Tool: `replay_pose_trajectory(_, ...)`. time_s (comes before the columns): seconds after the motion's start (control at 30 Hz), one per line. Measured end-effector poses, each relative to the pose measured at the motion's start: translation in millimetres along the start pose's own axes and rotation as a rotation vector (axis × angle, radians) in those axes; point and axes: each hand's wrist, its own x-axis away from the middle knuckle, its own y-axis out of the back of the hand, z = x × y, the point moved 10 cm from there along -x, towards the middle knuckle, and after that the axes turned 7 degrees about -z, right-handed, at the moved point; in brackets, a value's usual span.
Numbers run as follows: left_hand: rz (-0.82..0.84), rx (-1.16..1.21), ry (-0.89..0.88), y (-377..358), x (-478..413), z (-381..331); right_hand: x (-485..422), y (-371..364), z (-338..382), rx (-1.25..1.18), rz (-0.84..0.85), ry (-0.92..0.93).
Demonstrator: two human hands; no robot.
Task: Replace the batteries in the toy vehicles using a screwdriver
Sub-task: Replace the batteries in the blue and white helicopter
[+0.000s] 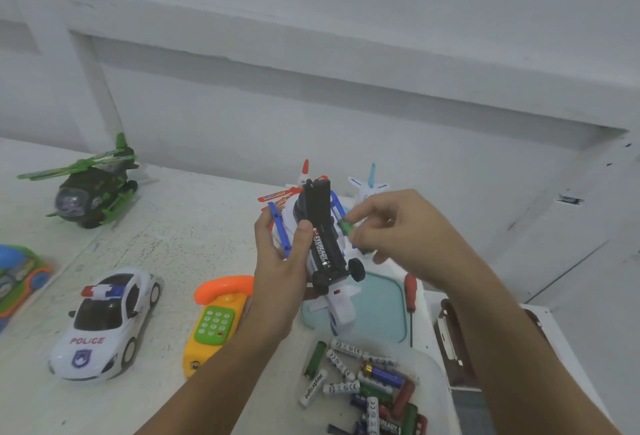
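My left hand [282, 261] grips a white and blue toy helicopter [341, 303] turned belly up, thumb pressed beside its open black battery bay. A black Eveready battery [321, 246] lies in that bay. My right hand [398, 234] pinches a green battery [345, 226] at the bay's right edge. A red-handled screwdriver [410, 291] lies on the table to the right, beside a pale blue tray [384, 310].
A clear tub [429, 365] of several loose batteries sits at the near edge. On the table stand a police car [104, 324], a yellow toy phone [216, 324], a green helicopter [91, 189], a small white plane [369, 187] and a colourful toy [17, 275] at far left.
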Motion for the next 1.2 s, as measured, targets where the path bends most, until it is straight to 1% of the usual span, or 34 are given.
replay_pose_trajectory(0.07,-0.027,-0.016,-0.018,2.4,-1.9,3.2,2.8,-11.1,4.7,0.184,-0.022,0.017)
replay_pose_trajectory(0.13,-0.044,-0.032,-0.036,3.9,-3.1,5.9,2.8,-16.6,7.2,0.264,-0.087,0.049)
replay_pose_trajectory(0.2,-0.056,-0.029,-0.041,4.2,-2.7,7.6,1.2,-20.1,5.9,0.247,-0.137,0.064)
replay_pose_trajectory(0.27,-0.069,-0.019,-0.049,5.0,-1.8,7.8,-2.2,-22.1,1.2,0.226,-0.151,0.048)
replay_pose_trajectory(0.4,-0.078,0.001,-0.058,5.7,-1.3,7.4,-7.7,-24.6,-15.7,0.139,-0.065,-0.069)
replay_pose_trajectory(0.57,-0.031,0.042,-0.043,-2.5,2.4,7.1,-9.2,-21.4,-26.1,0.019,0.0,-0.187)
replay_pose_trajectory(0.67,-0.037,0.025,-0.037,-2.6,1.3,10.0,-10.0,-20.7,-26.1,0.002,-0.002,-0.177)
replay_pose_trajectory(0.87,-0.021,0.014,-0.011,-5.6,3.8,13.0,-8.9,-22.3,-26.0,0.082,0.016,-0.107)
replay_pose_trajectory(0.97,-0.013,0.019,-0.013,-7.7,2.3,8.5,-8.5,-20.8,-23.2,0.021,0.031,-0.084)
replay_pose_trajectory(1.1,-0.001,0.035,-0.004,-8.8,1.0,5.8,-3.7,-22.2,-20.4,-0.143,0.137,-0.134)
replay_pose_trajectory(1.2,-0.007,-0.017,-0.021,-9.9,2.1,6.2,-4.5,-20.6,-22.5,-0.147,0.139,-0.151)
